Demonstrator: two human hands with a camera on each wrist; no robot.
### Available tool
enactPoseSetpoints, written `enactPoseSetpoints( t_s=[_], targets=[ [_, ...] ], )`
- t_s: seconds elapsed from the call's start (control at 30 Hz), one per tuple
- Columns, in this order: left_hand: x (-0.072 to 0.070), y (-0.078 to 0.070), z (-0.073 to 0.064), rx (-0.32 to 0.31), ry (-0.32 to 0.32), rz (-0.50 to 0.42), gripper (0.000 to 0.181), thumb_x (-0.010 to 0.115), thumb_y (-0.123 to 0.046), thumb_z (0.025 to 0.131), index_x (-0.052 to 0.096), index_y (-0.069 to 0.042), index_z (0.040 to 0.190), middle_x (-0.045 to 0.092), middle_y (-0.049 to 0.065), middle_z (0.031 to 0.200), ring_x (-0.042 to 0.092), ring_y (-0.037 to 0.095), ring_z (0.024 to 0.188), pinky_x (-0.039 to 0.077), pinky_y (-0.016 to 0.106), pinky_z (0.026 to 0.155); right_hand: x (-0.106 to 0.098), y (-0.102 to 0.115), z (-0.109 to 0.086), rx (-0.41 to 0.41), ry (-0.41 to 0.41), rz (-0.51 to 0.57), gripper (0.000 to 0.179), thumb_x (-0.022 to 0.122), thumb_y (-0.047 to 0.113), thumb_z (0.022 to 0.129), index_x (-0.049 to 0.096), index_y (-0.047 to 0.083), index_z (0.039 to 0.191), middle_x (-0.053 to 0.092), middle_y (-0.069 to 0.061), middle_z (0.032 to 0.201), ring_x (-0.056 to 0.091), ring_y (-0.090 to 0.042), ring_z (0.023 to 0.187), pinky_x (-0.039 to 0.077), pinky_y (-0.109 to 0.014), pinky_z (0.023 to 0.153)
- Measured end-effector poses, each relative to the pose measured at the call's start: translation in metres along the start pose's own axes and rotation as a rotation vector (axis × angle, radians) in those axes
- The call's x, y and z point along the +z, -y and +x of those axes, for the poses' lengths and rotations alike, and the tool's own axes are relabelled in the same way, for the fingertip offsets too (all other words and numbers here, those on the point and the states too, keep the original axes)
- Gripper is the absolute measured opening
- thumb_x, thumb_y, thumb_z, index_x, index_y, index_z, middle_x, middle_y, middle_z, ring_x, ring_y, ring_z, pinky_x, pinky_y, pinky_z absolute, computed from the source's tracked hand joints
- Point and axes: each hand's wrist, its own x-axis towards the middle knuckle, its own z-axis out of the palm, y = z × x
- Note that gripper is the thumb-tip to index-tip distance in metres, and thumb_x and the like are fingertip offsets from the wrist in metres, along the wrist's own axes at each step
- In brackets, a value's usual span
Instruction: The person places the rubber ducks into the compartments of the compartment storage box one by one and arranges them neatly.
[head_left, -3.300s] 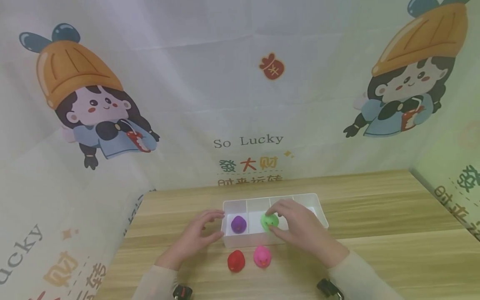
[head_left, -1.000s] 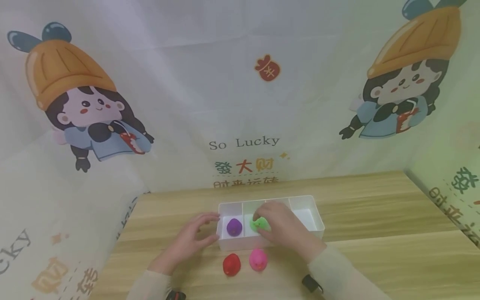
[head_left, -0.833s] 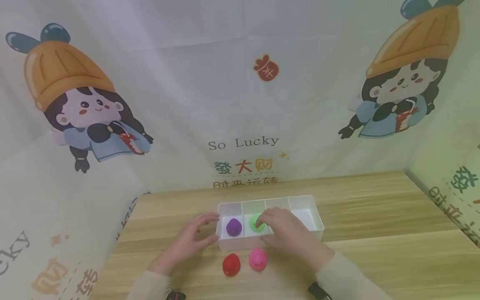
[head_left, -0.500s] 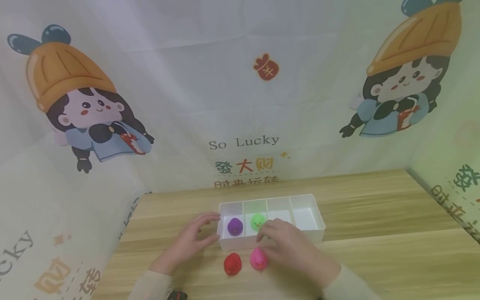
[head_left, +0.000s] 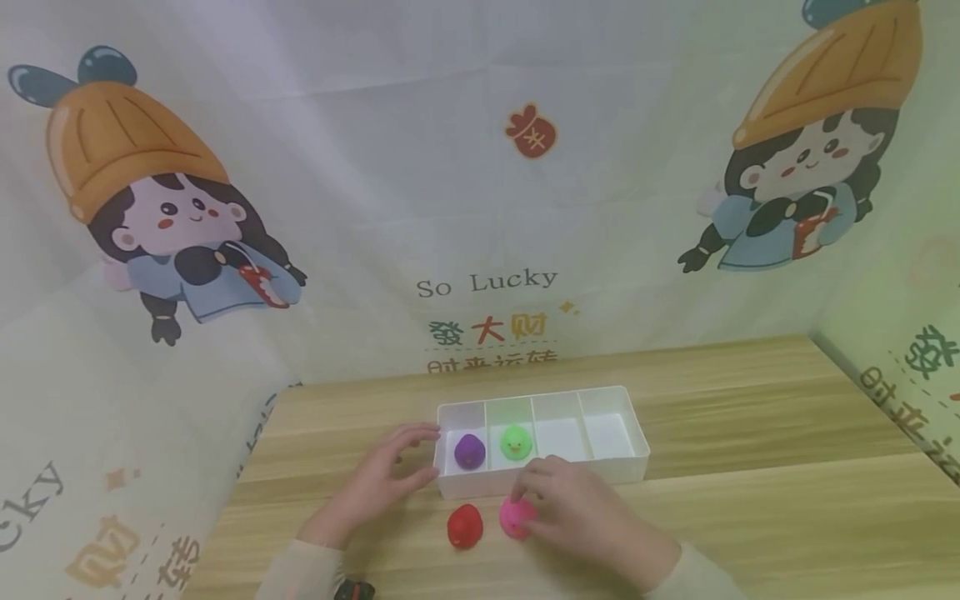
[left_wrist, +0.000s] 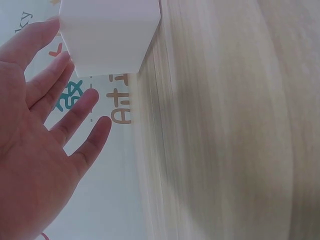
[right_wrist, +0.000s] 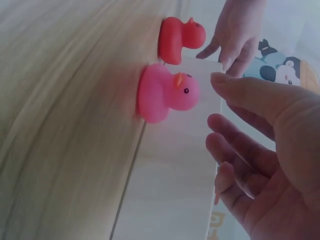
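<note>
My right hand (head_left: 588, 508) hovers beside a pink rubber duck (head_left: 512, 520); the right wrist view shows a gap between the duck and the spread thumb and fingers. To the left of the pink duck stands a red rubber duck (right_wrist: 172, 41). A white divided box (head_left: 480, 486) lies behind both. Its leftmost compartment holds a purple duck (head_left: 470, 451), and the one beside that a green duck (head_left: 516, 442). My left hand (head_left: 375, 479) touches the box's left end with extended fingertips, its palm visible in the left wrist view.
The box's two right compartments show bare white floors. Under everything is a wood-grain table (head_left: 750, 425), backed by a printed cloth (head_left: 360, 250) that also hangs along both sides.
The right hand let go of the green duck in the second compartment, withdrew over the box's front wall and came down beside the pink duck. My left hand stays at the box's end.
</note>
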Motion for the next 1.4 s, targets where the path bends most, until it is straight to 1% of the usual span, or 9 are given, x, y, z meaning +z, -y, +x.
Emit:
enactPoseSetpoints(
  t_s=[0.1, 0.3, 0.53, 0.8, 0.93, 1.07, 1.17, 1.3, 1.4],
  targets=[
    [0.000, 0.000, 0.001, 0.003, 0.003, -0.001, 0.051, 0.076, -0.024, 0.093, 0.060, -0.012, 0.140, 0.054, 0.007, 0.154, 0.055, 0.038, 0.135, 0.046, 0.063, 0.111, 0.003, 0.000, 0.001, 0.008, 0.015, -0.012, 0.020, 0.085, 0.023, 0.083, 0.075, 0.019, 0.099, 0.074, 0.010, 0.102, 0.066, -0.011, 0.100, 0.060, -0.031, 0.092],
    [0.000, -0.001, 0.001, 0.005, 0.002, -0.004, 0.051, 0.076, -0.022, 0.092, 0.060, -0.010, 0.139, 0.054, 0.009, 0.154, 0.054, 0.039, 0.135, 0.046, 0.064, 0.111, 0.008, 0.000, 0.001, 0.014, 0.020, -0.028, 0.019, 0.086, 0.026, 0.082, 0.075, 0.020, 0.096, 0.072, 0.012, 0.097, 0.063, -0.007, 0.093, 0.058, -0.027, 0.086],
    [0.001, -0.001, -0.001, 0.002, 0.005, -0.005, 0.051, 0.076, -0.021, 0.092, 0.060, -0.010, 0.139, 0.054, 0.009, 0.153, 0.055, 0.039, 0.135, 0.046, 0.063, 0.111, 0.012, 0.001, -0.001, 0.015, 0.022, -0.046, 0.020, 0.087, 0.026, 0.081, 0.075, 0.019, 0.095, 0.072, 0.010, 0.094, 0.063, -0.007, 0.089, 0.058, -0.025, 0.081],
    [0.000, -0.003, -0.001, 0.016, -0.010, -0.012, 0.050, 0.076, -0.018, 0.093, 0.060, -0.008, 0.139, 0.055, 0.012, 0.152, 0.056, 0.040, 0.133, 0.046, 0.065, 0.110, 0.017, -0.001, 0.000, 0.012, 0.020, -0.034, 0.016, 0.084, 0.023, 0.085, 0.073, 0.021, 0.095, 0.072, 0.011, 0.091, 0.065, -0.005, 0.085, 0.059, -0.024, 0.081],
    [0.001, -0.002, -0.001, 0.009, -0.010, -0.013, 0.050, 0.076, -0.019, 0.093, 0.060, -0.010, 0.140, 0.055, 0.010, 0.152, 0.056, 0.040, 0.132, 0.046, 0.064, 0.110, 0.019, -0.001, 0.000, 0.010, 0.019, -0.043, 0.015, 0.083, 0.023, 0.085, 0.071, 0.021, 0.094, 0.070, 0.012, 0.090, 0.063, -0.004, 0.083, 0.058, -0.023, 0.079],
    [0.002, 0.000, -0.001, -0.001, -0.003, -0.011, 0.051, 0.075, -0.021, 0.093, 0.060, -0.011, 0.141, 0.055, 0.008, 0.152, 0.056, 0.039, 0.132, 0.046, 0.064, 0.111, 0.020, -0.003, 0.000, 0.000, 0.020, -0.058, 0.015, 0.083, 0.023, 0.085, 0.071, 0.022, 0.094, 0.069, 0.013, 0.089, 0.062, -0.003, 0.083, 0.057, -0.021, 0.078],
    [0.002, 0.001, -0.001, 0.014, -0.003, -0.013, 0.051, 0.075, -0.021, 0.093, 0.060, -0.010, 0.140, 0.055, 0.009, 0.152, 0.056, 0.040, 0.131, 0.047, 0.064, 0.110, 0.020, -0.004, 0.000, -0.004, 0.019, -0.057, 0.015, 0.082, 0.025, 0.086, 0.071, 0.022, 0.095, 0.069, 0.013, 0.090, 0.062, -0.002, 0.084, 0.057, -0.021, 0.079],
    [0.001, 0.002, -0.001, 0.025, -0.005, -0.019, 0.051, 0.076, -0.019, 0.093, 0.060, -0.008, 0.140, 0.055, 0.011, 0.152, 0.056, 0.042, 0.131, 0.047, 0.065, 0.109, 0.017, -0.005, -0.001, 0.013, 0.022, -0.029, 0.015, 0.081, 0.030, 0.088, 0.071, 0.023, 0.098, 0.069, 0.014, 0.091, 0.062, -0.002, 0.086, 0.058, -0.023, 0.082],
    [0.001, 0.002, -0.001, 0.018, -0.003, -0.024, 0.051, 0.076, -0.019, 0.093, 0.059, -0.009, 0.140, 0.054, 0.011, 0.153, 0.055, 0.042, 0.132, 0.046, 0.065, 0.109, 0.012, -0.005, -0.001, 0.018, 0.017, -0.013, 0.017, 0.080, 0.033, 0.089, 0.072, 0.024, 0.101, 0.069, 0.014, 0.093, 0.062, -0.003, 0.090, 0.058, -0.025, 0.084]
  ],
)
